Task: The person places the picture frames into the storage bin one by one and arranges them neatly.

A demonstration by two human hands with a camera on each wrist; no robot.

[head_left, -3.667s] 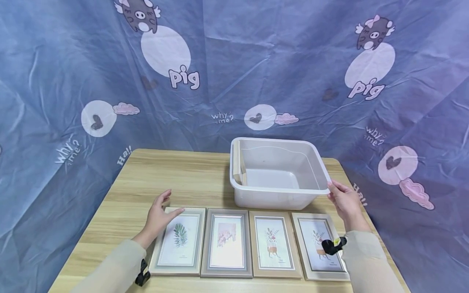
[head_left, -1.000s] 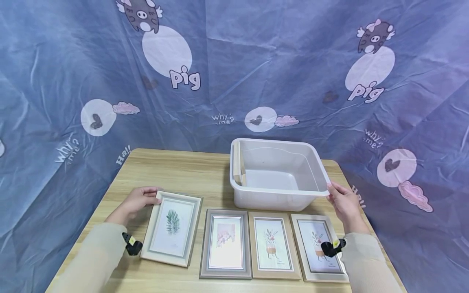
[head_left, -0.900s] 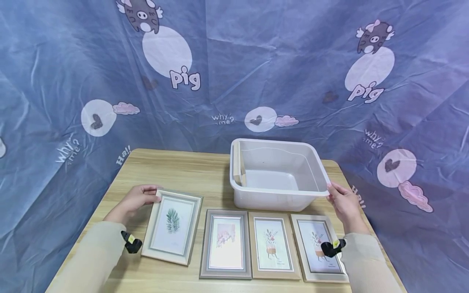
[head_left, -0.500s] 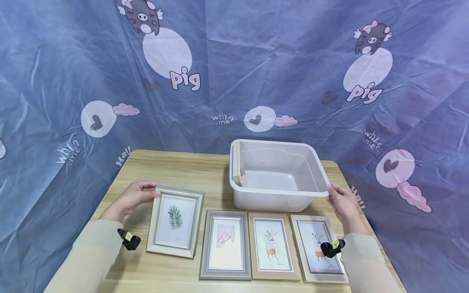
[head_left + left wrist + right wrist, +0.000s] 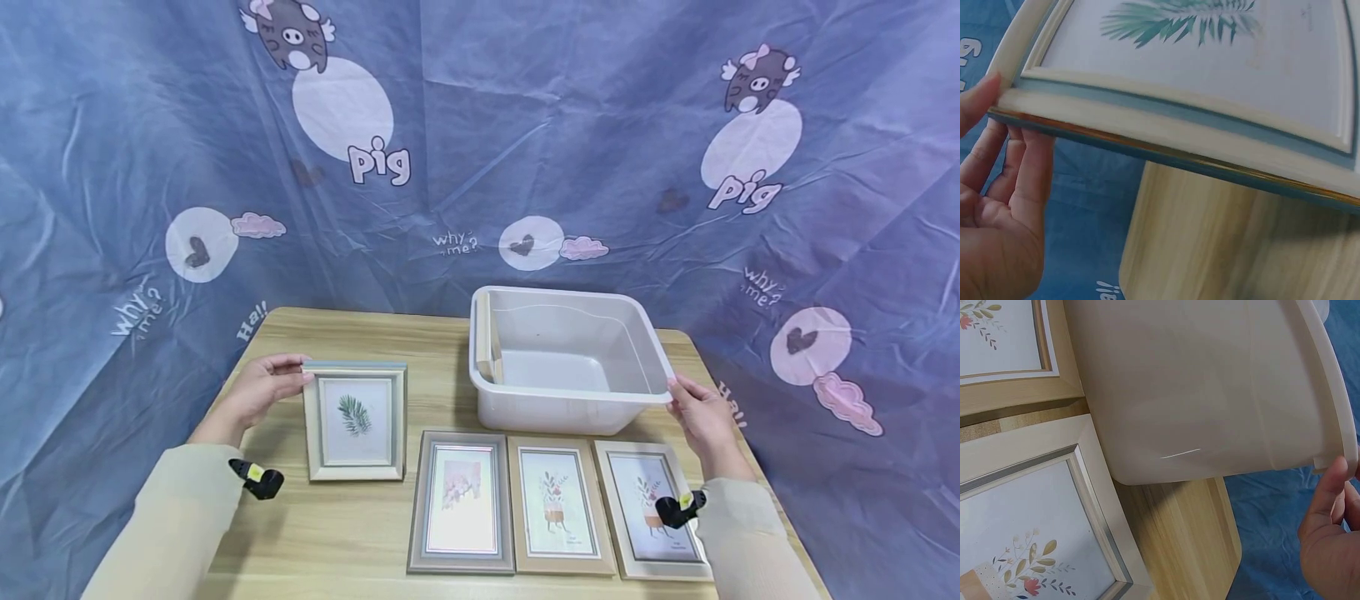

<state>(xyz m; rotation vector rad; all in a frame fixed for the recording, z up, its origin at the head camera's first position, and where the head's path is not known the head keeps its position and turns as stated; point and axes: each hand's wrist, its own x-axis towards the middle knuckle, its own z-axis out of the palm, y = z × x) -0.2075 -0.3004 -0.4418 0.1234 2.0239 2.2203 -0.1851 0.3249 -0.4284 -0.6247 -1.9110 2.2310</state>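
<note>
My left hand (image 5: 258, 390) pinches the upper left corner of a cream picture frame (image 5: 356, 472) with a green leaf print, thumb in front and fingers behind. The frame is tipped up, its print facing me. In the left wrist view, the fingers (image 5: 1032, 169) lie behind the frame's edge. My right hand (image 5: 701, 412) grips the near right corner of a pale grey plastic tub (image 5: 558, 410), thumb (image 5: 1329, 484) over the rim. Inside the tub, a light wooden picture frame (image 5: 484, 333) stands on edge against the left wall.
In a row before the tub lie a grey-brown picture frame (image 5: 417, 521) with a pink print, a tan frame (image 5: 566, 564) and a cream-white frame (image 5: 667, 571), both with plant prints. Behind the wooden table (image 5: 360, 333) hangs a blue cloth (image 5: 465, 108).
My left hand has taken hold of the leaf-print picture frame, lifted it out of the row and tilted it upright, moving it back and slightly left. My right hand stays on the tub.
</note>
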